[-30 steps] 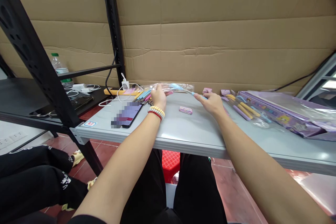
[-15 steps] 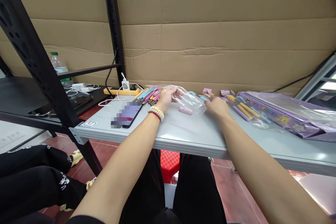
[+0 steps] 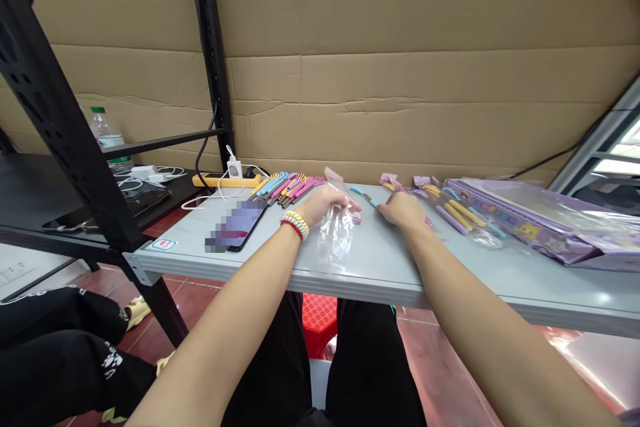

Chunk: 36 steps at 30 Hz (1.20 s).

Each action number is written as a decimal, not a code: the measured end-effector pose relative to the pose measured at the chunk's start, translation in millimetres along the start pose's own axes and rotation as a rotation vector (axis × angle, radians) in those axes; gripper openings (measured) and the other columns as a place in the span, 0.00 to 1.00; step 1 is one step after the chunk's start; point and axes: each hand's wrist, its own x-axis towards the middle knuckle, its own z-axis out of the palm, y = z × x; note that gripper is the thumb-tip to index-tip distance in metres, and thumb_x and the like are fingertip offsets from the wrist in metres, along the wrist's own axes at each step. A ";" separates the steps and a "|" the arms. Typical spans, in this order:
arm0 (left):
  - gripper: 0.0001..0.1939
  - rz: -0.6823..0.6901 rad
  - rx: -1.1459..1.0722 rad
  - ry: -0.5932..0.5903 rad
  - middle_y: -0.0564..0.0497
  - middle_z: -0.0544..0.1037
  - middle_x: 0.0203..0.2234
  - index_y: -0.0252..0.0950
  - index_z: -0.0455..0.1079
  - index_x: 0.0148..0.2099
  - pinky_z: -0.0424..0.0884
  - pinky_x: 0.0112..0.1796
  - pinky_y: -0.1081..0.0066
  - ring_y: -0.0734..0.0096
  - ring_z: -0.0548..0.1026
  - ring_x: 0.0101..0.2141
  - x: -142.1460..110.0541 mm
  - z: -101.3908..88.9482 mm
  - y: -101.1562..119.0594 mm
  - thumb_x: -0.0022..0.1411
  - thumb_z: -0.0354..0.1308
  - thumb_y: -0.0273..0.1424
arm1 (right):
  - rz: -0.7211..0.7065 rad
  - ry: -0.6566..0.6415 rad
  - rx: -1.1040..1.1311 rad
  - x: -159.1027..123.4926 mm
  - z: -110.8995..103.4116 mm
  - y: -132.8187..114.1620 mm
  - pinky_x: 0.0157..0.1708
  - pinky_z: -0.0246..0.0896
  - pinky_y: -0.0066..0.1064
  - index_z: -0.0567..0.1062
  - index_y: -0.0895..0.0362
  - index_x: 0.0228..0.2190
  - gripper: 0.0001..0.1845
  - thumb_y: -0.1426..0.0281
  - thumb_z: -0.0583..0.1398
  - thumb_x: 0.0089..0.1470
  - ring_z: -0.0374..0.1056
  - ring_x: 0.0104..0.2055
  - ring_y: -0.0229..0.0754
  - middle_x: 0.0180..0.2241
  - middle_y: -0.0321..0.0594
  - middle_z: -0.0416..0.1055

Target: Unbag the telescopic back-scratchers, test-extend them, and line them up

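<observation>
My left hand is closed on a clear plastic bag, which drapes down over the grey tabletop. A small pink label shows beside its fingers. My right hand is closed around the end of a blue back scratcher whose tip points up and left. Something pink, partly hidden, lies under and behind this hand. Left of my hands, a row of back scratchers in yellow, blue, pink and purple lies side by side. On the right are bagged scratchers with pink header cards.
A phone lies in front of the row. Behind it are a yellow power strip and white cables. A purple display box occupies the table's right end. A cardboard wall stands behind; a black rack post rises at left.
The clear bag, earlier stretched towards my right hand, now hangs below my left hand. More of the blue scratcher shows at my right hand, and the row's pink end is uncovered.
</observation>
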 end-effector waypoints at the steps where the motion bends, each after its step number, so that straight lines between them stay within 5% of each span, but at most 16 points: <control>1: 0.11 -0.013 0.003 -0.023 0.42 0.78 0.27 0.34 0.65 0.14 0.67 0.36 0.64 0.64 0.73 0.32 -0.5 1.0 0.6 0.44 0.52 0.30 | -0.026 0.022 0.075 -0.9 -2.1 -2.6 0.32 0.62 0.38 0.76 0.58 0.26 0.16 0.57 0.62 0.44 0.69 0.40 0.54 0.34 0.54 0.74; 3: 0.10 -0.029 0.010 -0.067 0.42 0.77 0.25 0.34 0.65 0.13 0.67 0.36 0.64 0.65 0.72 0.30 -2.4 3.4 3.2 0.42 0.52 0.30 | -0.107 -0.047 0.330 -3.5 -6.1 -9.0 0.27 0.59 0.33 0.76 0.58 0.25 0.23 0.50 0.58 0.48 0.69 0.33 0.47 0.32 0.51 0.74; 6: 0.11 -0.031 0.039 -0.129 0.43 0.77 0.25 0.35 0.65 0.12 0.66 0.34 0.65 0.63 0.72 0.31 -4.9 6.6 7.5 0.42 0.51 0.30 | -0.183 -0.409 0.803 -10.0 -10.2 -19.0 0.16 0.48 0.27 0.74 0.59 0.26 0.32 0.43 0.51 0.51 0.63 0.22 0.37 0.30 0.51 0.74; 10: 0.10 -0.036 0.115 -0.181 0.45 0.77 0.24 0.35 0.72 0.17 0.65 0.30 0.67 0.65 0.71 0.29 -3.7 7.4 7.1 0.42 0.51 0.30 | -0.209 -0.674 1.102 -18.3 -13.7 -25.3 0.12 0.39 0.25 0.71 0.59 0.28 0.26 0.48 0.62 0.44 0.62 0.20 0.34 0.30 0.49 0.74; 14: 0.10 -0.084 0.178 -0.250 0.44 0.78 0.24 0.34 0.77 0.24 0.65 0.29 0.69 0.67 0.70 0.27 -1.8 7.5 5.7 0.44 0.53 0.30 | -0.226 -0.565 1.290 -17.7 -17.5 -23.2 0.13 0.42 0.24 0.71 0.58 0.31 0.22 0.59 0.70 0.35 0.65 0.24 0.34 0.33 0.44 0.73; 19: 0.13 -0.187 0.147 -0.334 0.43 0.78 0.26 0.34 0.75 0.23 0.68 0.31 0.68 0.64 0.73 0.29 -4.2 11.6 9.3 0.50 0.57 0.37 | -0.183 -0.402 1.422 -12.1 -20.3 -19.9 0.15 0.42 0.25 0.71 0.56 0.33 0.23 0.68 0.70 0.30 0.58 0.20 0.31 0.25 0.35 0.69; 22: 0.24 -0.283 0.098 -0.252 0.40 0.78 0.25 0.35 0.72 0.21 0.69 0.30 0.68 0.64 0.74 0.28 -2.3 10.4 7.4 0.55 0.52 0.49 | -0.181 -0.425 1.404 -12.4 -20.7 -19.4 0.15 0.42 0.25 0.70 0.56 0.33 0.24 0.69 0.69 0.29 0.56 0.19 0.31 0.22 0.33 0.67; 24: 0.27 -0.281 0.095 -0.088 0.40 0.77 0.25 0.35 0.71 0.22 0.68 0.28 0.69 0.67 0.73 0.26 1.2 7.4 4.2 0.55 0.50 0.53 | -0.204 -0.496 1.357 -14.7 -20.8 -19.8 0.16 0.42 0.25 0.70 0.57 0.35 0.27 0.69 0.70 0.28 0.56 0.19 0.31 0.21 0.32 0.66; 28: 0.15 -0.196 0.111 0.209 0.47 0.75 0.23 0.35 0.72 0.31 0.64 0.23 0.72 0.72 0.71 0.21 7.0 2.3 -0.6 0.52 0.59 0.43 | -0.295 -0.647 1.211 -20.3 -20.2 -21.6 0.17 0.41 0.24 0.68 0.57 0.42 0.34 0.69 0.70 0.28 0.56 0.18 0.31 0.18 0.29 0.65; 32: 0.06 -0.156 0.166 0.234 0.51 0.73 0.21 0.34 0.72 0.32 0.61 0.21 0.76 0.76 0.69 0.20 6.3 3.6 -1.3 0.49 0.61 0.28 | -0.349 -0.665 1.110 -22.1 -18.7 -22.1 0.16 0.40 0.24 0.67 0.56 0.45 0.37 0.68 0.70 0.30 0.57 0.19 0.31 0.19 0.30 0.67; 36: 0.02 -0.206 0.216 0.206 0.52 0.70 0.18 0.33 0.70 0.29 0.60 0.20 0.76 0.77 0.67 0.19 4.4 4.9 -2.3 0.50 0.59 0.26 | -0.366 -0.570 1.032 -20.9 -15.6 -21.9 0.17 0.44 0.25 0.70 0.57 0.41 0.33 0.66 0.71 0.29 0.59 0.20 0.32 0.22 0.31 0.67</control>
